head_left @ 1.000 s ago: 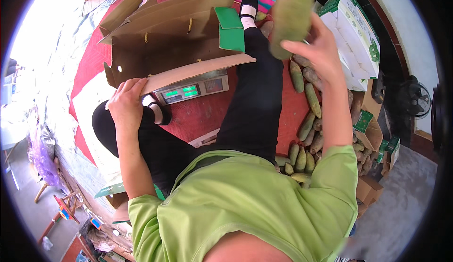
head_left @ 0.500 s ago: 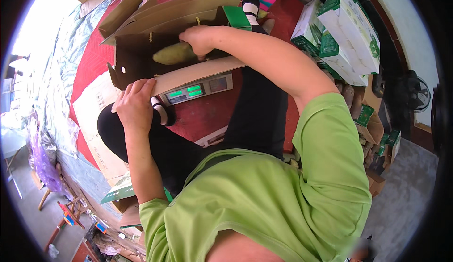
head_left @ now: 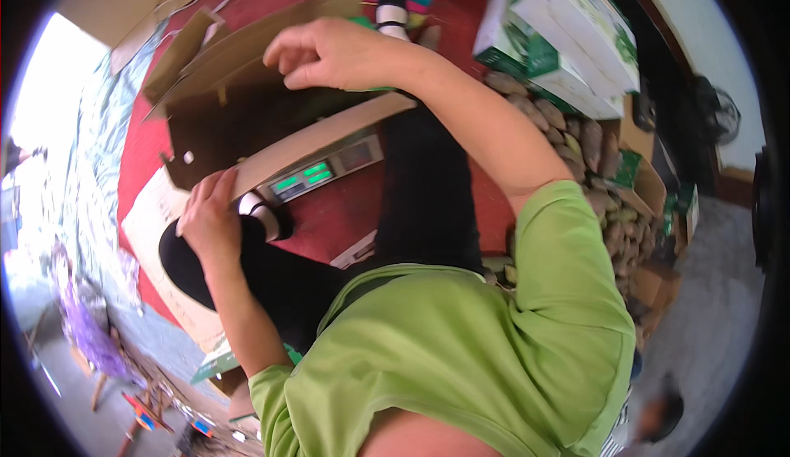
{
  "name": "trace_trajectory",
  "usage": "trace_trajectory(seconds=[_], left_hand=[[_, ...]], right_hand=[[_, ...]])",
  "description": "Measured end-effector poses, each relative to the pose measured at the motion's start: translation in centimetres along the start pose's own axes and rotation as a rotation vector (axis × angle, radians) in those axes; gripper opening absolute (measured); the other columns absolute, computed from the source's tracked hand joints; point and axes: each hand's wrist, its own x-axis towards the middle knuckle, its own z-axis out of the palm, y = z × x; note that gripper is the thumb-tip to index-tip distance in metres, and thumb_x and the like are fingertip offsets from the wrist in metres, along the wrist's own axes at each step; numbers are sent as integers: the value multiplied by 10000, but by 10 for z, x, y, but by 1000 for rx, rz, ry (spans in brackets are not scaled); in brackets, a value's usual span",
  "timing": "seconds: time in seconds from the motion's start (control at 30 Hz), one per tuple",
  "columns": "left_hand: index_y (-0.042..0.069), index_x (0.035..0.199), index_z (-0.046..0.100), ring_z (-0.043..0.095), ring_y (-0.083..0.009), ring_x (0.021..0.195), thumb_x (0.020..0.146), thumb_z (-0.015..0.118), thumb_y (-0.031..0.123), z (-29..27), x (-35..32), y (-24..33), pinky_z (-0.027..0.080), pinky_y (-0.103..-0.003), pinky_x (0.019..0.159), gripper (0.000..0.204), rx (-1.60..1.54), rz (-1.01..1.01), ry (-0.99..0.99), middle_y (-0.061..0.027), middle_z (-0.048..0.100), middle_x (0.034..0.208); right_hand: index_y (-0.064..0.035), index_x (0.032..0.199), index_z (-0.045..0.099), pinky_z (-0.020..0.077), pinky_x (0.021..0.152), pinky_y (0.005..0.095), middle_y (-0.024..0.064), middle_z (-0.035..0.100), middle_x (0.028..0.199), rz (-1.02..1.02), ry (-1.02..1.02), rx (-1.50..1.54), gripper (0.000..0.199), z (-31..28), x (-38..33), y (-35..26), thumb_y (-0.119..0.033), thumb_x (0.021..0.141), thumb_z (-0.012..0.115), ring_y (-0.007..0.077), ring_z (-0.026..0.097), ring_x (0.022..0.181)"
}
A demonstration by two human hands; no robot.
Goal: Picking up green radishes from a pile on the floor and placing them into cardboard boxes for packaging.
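Observation:
An open brown cardboard box [head_left: 202,124] lies in front of me on a digital scale [head_left: 350,159] with a lit green display. My left hand [head_left: 211,214] is closed over the left end of the box's near flap [head_left: 329,132]. Over the right part of the box hovers my right hand [head_left: 309,52], fingers apart and loosely bent, with nothing in them. The inside of the box is dark, and my right hand and the near flap hide part of it, so its contents cannot be made out.
White and green cartons [head_left: 576,33] are stacked at the right. Below them lies a heap of brownish tubers [head_left: 629,239] beside small open boxes. A black fan [head_left: 720,115] stands at the far right. Purple plastic [head_left: 89,334] and a plastic sheet [head_left: 95,144] lie at the left.
My right hand has let go of a long tuber inside the box and risen out of it to the left. My left hand stays on the flap. The whole view has shifted slightly.

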Motion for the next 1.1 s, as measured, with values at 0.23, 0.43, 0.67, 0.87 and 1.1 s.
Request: trace_trajectory(seconds=[0.23,0.43,0.67,0.87,1.1], left_hand=[[156,1042,692,644,-240,948,747,565,-43,3,-1,2,514,-341,801,378,-20,-13,-6,-14,672,1023],[160,1060,689,649,-242,924,754,586,-45,5,-2,3,514,-339,768,382,0,8,4,-19,672,1018],[141,1089,678,648,-254,929,772,583,-43,7,2,2,514,-346,773,379,-10,56,-15,-33,668,1031],[118,1093,675,645,-264,942,754,571,-68,12,0,-3,509,-351,789,401,-16,65,-16,-67,668,1030],[92,1061,676,638,-287,959,729,546,-82,4,1,6,494,-342,829,397,-27,38,-1,-79,663,1036]], right_hand=[[0,1022,645,488,764,243,21,659,889,210,883,175,185,-11,-156,98,-73,852,649,78,597,821],[-26,989,673,512,734,320,143,686,902,869,742,-215,203,100,-361,253,-107,803,663,219,661,830],[-68,1055,640,465,462,330,80,642,772,1561,1033,442,242,138,-515,278,-150,830,673,202,608,580],[-63,1090,566,478,513,398,87,571,769,1521,1664,796,407,93,-585,274,-326,821,723,234,552,594],[-122,1205,506,541,741,449,97,539,1122,1467,1812,992,530,64,-610,302,-420,824,723,297,605,1007]])
